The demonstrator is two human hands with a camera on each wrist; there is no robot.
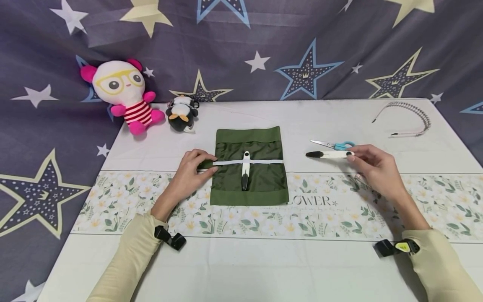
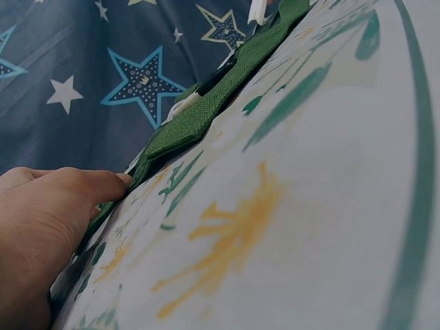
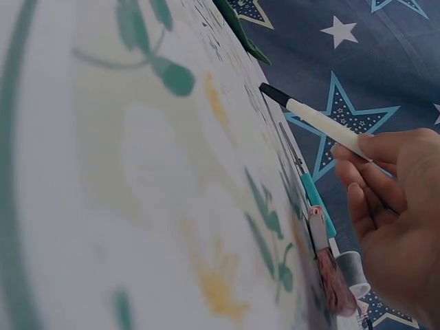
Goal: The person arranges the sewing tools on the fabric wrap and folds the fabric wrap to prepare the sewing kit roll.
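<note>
A green fabric piece lies flat on the table, with a white elastic band across its middle. One white marker with a black cap is tucked upright under that band. My left hand pinches the fabric's left edge near the band's end; the left wrist view shows the fingertips on the green edge. Off to the right, my right hand holds a second white marker by its rear end between thumb and fingers. Its black cap points left, and the marker is raised above the table in the right wrist view.
Blue-handled scissors lie just behind the held marker. A reddish thread bundle and a whitish spool sit near my right hand. Farther back are a headband, a pink-and-white plush toy and a penguin plush.
</note>
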